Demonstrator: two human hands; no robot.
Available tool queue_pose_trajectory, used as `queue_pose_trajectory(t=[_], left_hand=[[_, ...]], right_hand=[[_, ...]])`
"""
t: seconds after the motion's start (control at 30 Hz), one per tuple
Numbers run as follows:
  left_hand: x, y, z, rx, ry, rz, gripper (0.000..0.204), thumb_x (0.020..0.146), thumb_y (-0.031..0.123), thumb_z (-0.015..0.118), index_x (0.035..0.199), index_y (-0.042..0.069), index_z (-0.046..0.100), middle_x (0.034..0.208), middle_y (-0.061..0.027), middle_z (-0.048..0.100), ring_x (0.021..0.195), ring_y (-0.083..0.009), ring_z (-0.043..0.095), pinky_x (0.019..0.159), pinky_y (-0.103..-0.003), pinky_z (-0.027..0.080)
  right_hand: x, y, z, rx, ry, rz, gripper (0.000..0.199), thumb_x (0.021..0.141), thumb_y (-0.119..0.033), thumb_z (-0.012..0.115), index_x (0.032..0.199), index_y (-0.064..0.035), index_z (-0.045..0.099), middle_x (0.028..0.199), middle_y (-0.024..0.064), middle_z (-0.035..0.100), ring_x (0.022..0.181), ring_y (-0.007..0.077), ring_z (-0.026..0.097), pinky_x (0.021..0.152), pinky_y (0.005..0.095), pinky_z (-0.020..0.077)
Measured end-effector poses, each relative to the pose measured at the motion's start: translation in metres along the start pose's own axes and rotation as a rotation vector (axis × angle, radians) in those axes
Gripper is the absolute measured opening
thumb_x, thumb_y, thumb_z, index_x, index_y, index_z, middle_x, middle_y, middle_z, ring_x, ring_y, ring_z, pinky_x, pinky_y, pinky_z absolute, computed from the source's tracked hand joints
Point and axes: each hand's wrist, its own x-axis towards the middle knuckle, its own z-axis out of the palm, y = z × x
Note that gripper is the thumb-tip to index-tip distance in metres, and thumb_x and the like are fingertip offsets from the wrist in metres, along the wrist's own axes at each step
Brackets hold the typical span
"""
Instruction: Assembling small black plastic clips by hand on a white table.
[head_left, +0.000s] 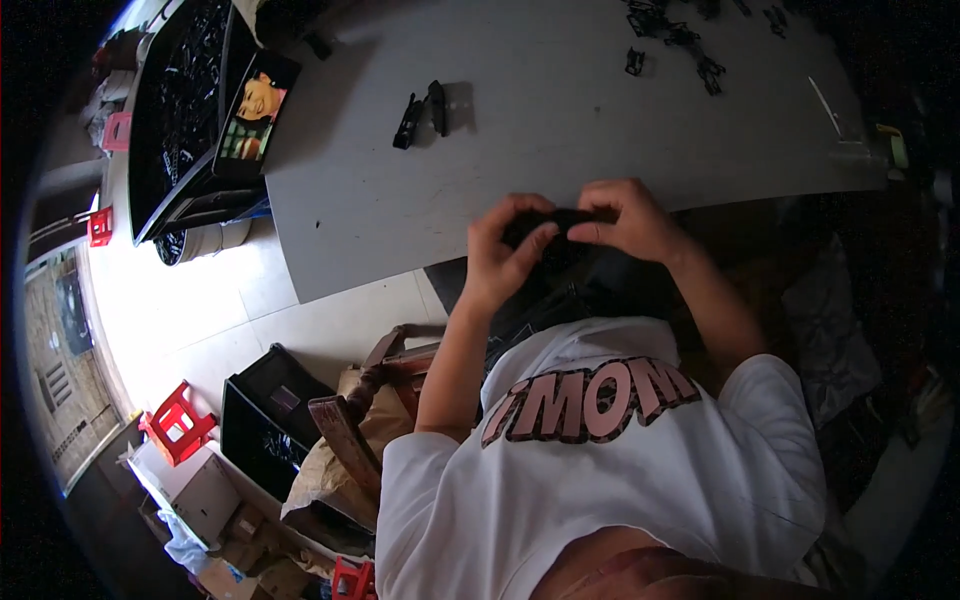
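Note:
At the near edge of the grey table (520, 110), my left hand (505, 250) and my right hand (635, 222) face each other. Both are closed on a small black part (570, 217), pinched between thumbs and fingers. Much of it is hidden by my fingers and the dark background, so its exact kind cannot be made out. Farther up the table lie two slim black pieces (407, 122), close together and apart from my hands. Several small black linked-looking pieces (682, 34) are scattered at the far right.
A screen (258, 112) leans by a big black bin (180, 110) of small black parts at the table's left. A wooden chair (345, 430), another black bin (260, 400) and a red stool (180, 425) stand lower left. Cardboard boxes (240, 525) lie below.

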Motion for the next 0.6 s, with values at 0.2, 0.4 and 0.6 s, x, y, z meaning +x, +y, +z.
queue_pose_trajectory(t=[0.2,0.4,0.6], left_hand=[[-0.008,0.003,0.012,0.523,-0.148,0.322,0.023,0.077,0.002,0.066,0.1,0.002,0.063,0.098,-0.0138,0.065,0.086,-0.028,0.064,0.074,-0.033,0.05],[0.006,0.006,0.001,0.6,0.018,0.485,0.018,0.078,-0.001,0.062,0.096,0.001,0.064,0.096,-0.0133,0.064,0.084,-0.0273,0.063,0.073,-0.033,0.05],[0.003,0.003,-0.011,0.569,0.125,0.411,0.014,0.081,-0.003,0.057,0.093,0.001,0.064,0.092,-0.0116,0.064,0.078,-0.0209,0.062,0.069,-0.029,0.048]], right_hand=[[-0.012,0.003,-0.02,-0.192,0.012,0.025,0.016,0.079,-0.012,0.071,0.083,0.0007,0.061,0.079,0.0048,0.061,0.071,0.0114,0.056,0.062,0.0259,0.0456],[0.061,0.047,-0.09,-0.68,0.752,-0.022,0.024,0.084,-0.024,0.067,0.093,-0.0034,0.06,0.082,0.0092,0.061,0.075,0.0185,0.061,0.063,0.0294,0.0498],[0.089,0.075,-0.075,-0.834,0.881,-0.282,0.019,0.087,-0.017,0.057,0.098,-0.002,0.059,0.086,0.0138,0.062,0.075,0.0309,0.061,0.065,0.0381,0.0497]])
